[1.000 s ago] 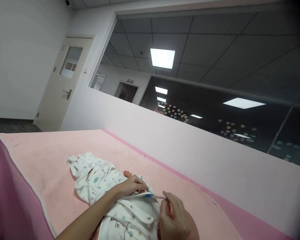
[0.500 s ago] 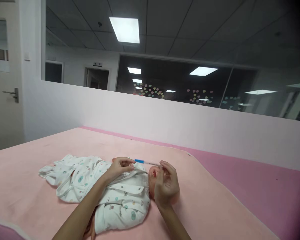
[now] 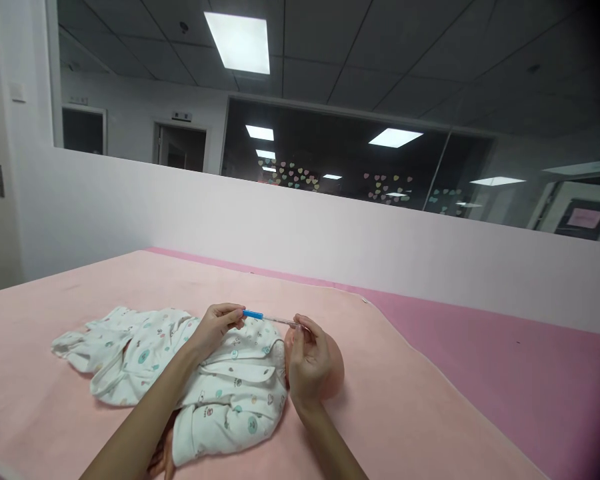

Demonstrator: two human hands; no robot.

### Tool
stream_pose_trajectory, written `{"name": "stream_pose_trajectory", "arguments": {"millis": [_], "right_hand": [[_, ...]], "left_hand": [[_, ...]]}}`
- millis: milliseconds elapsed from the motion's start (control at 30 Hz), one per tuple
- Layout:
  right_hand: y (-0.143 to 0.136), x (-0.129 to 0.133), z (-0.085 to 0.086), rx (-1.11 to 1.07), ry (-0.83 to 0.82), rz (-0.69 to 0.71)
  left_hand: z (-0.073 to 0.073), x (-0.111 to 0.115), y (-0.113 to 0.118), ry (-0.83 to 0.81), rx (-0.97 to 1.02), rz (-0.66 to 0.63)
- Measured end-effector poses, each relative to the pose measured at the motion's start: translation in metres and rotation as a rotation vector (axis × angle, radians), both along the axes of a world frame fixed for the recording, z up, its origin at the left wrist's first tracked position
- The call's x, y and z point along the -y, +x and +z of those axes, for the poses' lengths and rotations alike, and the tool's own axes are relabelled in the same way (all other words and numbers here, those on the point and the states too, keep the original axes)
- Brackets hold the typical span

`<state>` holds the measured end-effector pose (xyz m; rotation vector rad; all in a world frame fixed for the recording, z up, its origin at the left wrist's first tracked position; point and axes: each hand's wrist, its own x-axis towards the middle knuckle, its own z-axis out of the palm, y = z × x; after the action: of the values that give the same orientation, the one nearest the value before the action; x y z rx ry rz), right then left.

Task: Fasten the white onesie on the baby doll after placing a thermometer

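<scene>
Thermometer, ends pinched by both nearly closed hands, doll inside printed clothes

Doll on mat, stick nr head, wall bhd, door far L

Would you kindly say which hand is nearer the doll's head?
Right: the right hand partly hides the doll's head; the left hand is farther off, at the stick's blue end.

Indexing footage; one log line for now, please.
left hand: pinches thin stick by blue end; right hand: pinches its other end; doll: lies on pink sheet
</scene>
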<state>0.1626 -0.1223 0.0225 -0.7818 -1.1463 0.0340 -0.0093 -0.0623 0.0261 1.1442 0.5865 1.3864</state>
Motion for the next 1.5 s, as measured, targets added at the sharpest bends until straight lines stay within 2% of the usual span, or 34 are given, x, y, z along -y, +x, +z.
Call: {"name": "stream_pose_trajectory", "arguments": {"millis": [133, 300, 400, 567, 833, 1033, 1333, 1500], "right_hand": [[-0.001, 0.002, 0.003, -0.037, -0.080, 0.068], [-0.002, 0.006, 0.016, -0.352, -0.272, 0.337], [0.001, 0.006, 0.023, -0.436, -0.336, 0.460], [0.008, 0.002, 0.029, -0.492, -0.427, 0.747], [0.007, 0.005, 0.030, -0.443, -0.467, 0.998], [-0.006, 0.008, 0.021, -0.378, -0.490, 1.060], [-0.002, 0.009, 0.023, -0.375, -0.522, 1.085], [-0.003, 0.007, 0.021, -0.375, -0.531, 1.125]], "left_hand": [[-0.001, 0.000, -0.002, -0.015, 0.059, -0.024], [0.003, 0.004, -0.004, 0.006, 0.052, -0.009], [0.006, 0.007, -0.004, 0.027, 0.045, -0.006], [0.007, 0.010, -0.004, 0.017, 0.123, -0.014], [0.007, 0.012, -0.006, 0.036, 0.190, -0.106], [0.003, 0.008, -0.013, 0.020, 0.333, -0.150], [0.008, 0.016, -0.008, 0.043, 0.293, -0.199], [0.003, 0.014, -0.007, 0.057, 0.280, -0.269]]}}
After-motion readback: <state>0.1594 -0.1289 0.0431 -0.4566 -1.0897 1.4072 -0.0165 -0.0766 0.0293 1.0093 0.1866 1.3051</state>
